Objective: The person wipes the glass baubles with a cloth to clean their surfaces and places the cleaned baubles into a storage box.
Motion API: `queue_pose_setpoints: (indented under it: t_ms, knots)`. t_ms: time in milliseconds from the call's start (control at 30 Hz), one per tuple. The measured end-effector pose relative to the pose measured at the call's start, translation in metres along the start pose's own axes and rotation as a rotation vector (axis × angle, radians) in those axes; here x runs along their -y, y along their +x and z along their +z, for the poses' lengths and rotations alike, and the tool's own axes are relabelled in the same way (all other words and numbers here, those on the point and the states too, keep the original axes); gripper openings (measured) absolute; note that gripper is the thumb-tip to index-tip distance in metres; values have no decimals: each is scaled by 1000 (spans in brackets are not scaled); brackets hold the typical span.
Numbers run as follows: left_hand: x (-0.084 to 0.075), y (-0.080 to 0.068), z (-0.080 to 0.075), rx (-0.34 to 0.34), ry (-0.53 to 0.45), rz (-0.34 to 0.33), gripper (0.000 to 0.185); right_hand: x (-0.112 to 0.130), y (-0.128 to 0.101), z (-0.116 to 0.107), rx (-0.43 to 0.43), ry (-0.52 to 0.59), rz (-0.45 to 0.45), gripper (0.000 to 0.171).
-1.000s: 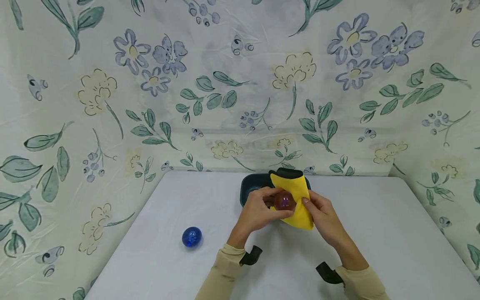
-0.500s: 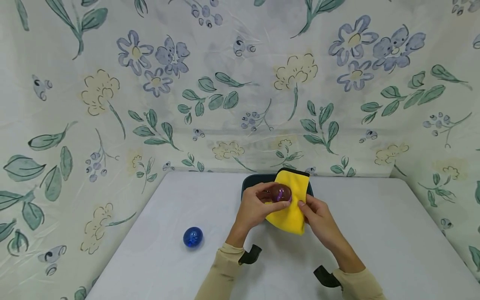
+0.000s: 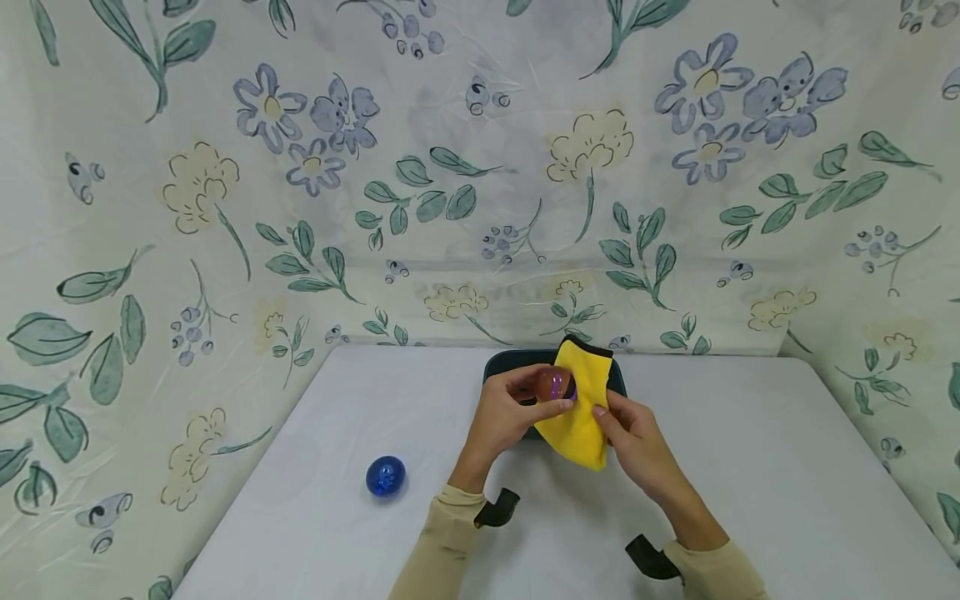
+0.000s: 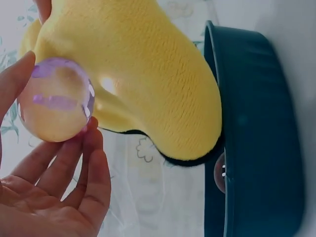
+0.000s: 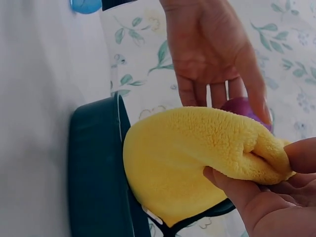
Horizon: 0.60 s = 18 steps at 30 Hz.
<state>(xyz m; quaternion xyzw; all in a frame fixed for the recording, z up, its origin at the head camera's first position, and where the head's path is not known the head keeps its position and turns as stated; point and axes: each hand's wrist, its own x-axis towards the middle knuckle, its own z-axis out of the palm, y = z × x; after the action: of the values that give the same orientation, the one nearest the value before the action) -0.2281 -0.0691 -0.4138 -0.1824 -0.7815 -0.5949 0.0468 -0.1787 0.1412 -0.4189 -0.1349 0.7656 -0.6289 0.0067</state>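
A see-through purple ball [image 3: 553, 385] is pinched between the thumb and fingertips of my left hand [image 3: 504, 417]. My right hand [image 3: 639, 437] grips a yellow cloth [image 3: 577, 437] with dark edging, thumb on one side and fingers on the other. In the left wrist view the cloth [image 4: 143, 64] hangs right beside the ball [image 4: 55, 101]. Seen from the right wrist, the cloth [image 5: 182, 153] covers part of the ball [image 5: 243, 107]. Both hands are raised in front of a dark teal basin [image 3: 504, 360], which the cloth and left hand partly hide.
A clear blue ball [image 3: 386, 477] lies on the white table [image 3: 315, 533], left of my left forearm. Inside the basin [image 4: 261, 123] a round, shiny object [image 4: 220, 173] shows at the rim. Flowered fabric [image 3: 480, 208] hangs behind the table and at its sides.
The ball has shifted slightly left and up in my left hand, with more of it uncovered. The cloth has swung around and narrowed, and my right hand has moved slightly left and down.
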Motion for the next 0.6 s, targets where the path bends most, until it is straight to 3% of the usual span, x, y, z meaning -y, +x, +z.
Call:
queue_pose_setpoints:
  t_ms: [600]
  knots:
    - [5, 2, -4, 46, -22, -82, 54, 8, -5, 7, -26, -117, -70, 41]
